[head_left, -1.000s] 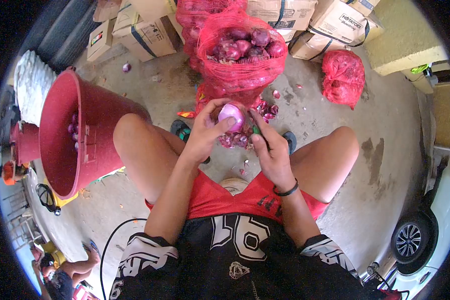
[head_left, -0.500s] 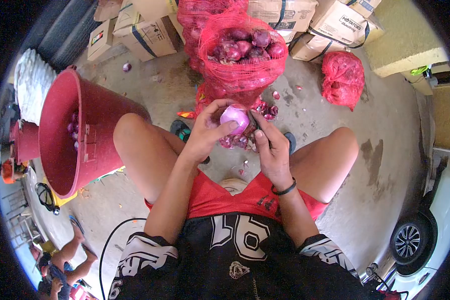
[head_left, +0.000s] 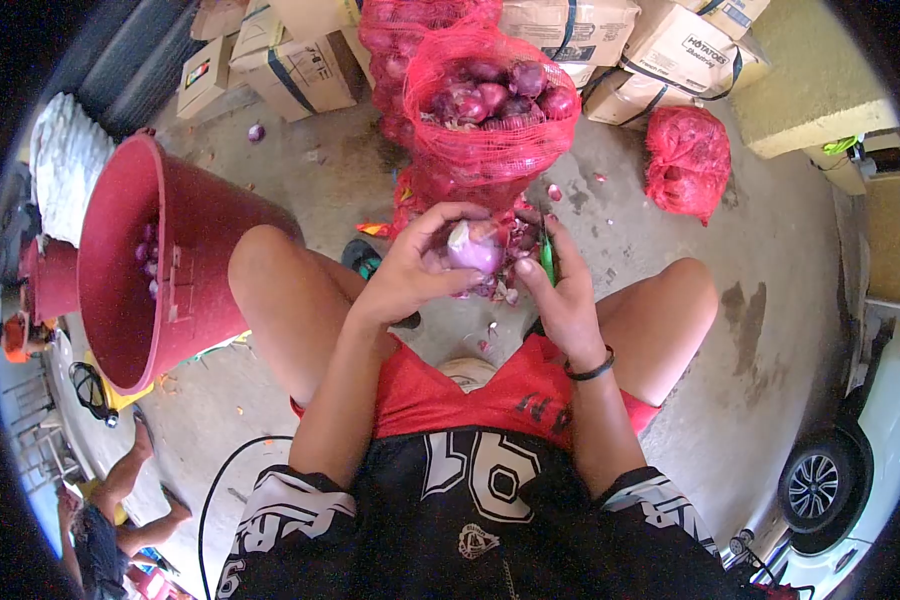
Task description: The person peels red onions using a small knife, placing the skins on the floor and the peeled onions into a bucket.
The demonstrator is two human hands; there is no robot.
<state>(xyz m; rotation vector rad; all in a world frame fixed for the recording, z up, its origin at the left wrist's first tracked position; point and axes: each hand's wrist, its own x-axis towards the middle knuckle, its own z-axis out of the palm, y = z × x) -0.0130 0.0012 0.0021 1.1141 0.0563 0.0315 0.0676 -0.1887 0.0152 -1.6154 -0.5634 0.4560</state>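
A pale purple peeled onion point(head_left: 476, 250) rests in my left hand point(head_left: 417, 262), whose fingers and thumb wrap round its left side. My right hand point(head_left: 567, 290) grips a small green-handled tool point(head_left: 547, 258), likely a knife, just right of the onion; its blade cannot be made out. Beyond my hands stands an open red mesh sack point(head_left: 490, 150) full of unpeeled red onions point(head_left: 492, 97). Dark onion skins point(head_left: 523, 232) lie on the floor beneath and behind my hands.
A large red tub point(head_left: 210, 260) with onions inside stands at the left. Cardboard boxes point(head_left: 560, 30) line the back. A tied red mesh bag point(head_left: 687, 165) lies back right. Another person point(head_left: 120, 500) is at lower left, a car point(head_left: 860, 460) at lower right.
My right hand has moved right, away from the onion, and the tool's green handle now shows. The onion has turned in my left hand. The other person's limbs have shifted.
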